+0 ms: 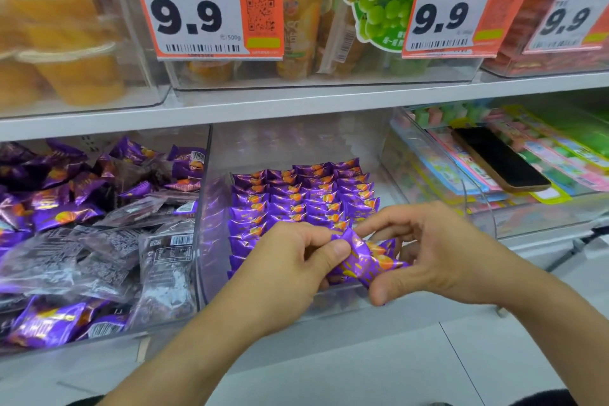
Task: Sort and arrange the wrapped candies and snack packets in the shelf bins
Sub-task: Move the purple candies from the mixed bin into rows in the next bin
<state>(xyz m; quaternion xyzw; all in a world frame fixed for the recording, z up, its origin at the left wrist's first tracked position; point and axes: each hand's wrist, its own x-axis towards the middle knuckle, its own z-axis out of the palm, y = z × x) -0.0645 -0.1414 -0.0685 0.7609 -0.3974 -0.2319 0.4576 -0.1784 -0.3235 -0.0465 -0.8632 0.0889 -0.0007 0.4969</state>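
Left hand [290, 260] and right hand [438, 254] pinch purple packet [365, 259] over middle bin [211, 241]; neat candy rows [296, 198] beyond, phone [497, 158] far right.

Both the left hand [290, 260] and the right hand [425, 250] pinch one purple foil-wrapped candy [365, 257] above neat candy rows [296, 198] in a clear plastic bin [211, 208].

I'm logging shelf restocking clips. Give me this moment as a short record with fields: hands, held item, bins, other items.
left hand: pinches the packet's left end
right hand: pinches its right end
packet: purple, held above the middle bin's front
middle bin: purple packets in neat rows
left bin: loose purple and clear packets
right bin: colourful packs, phone on top
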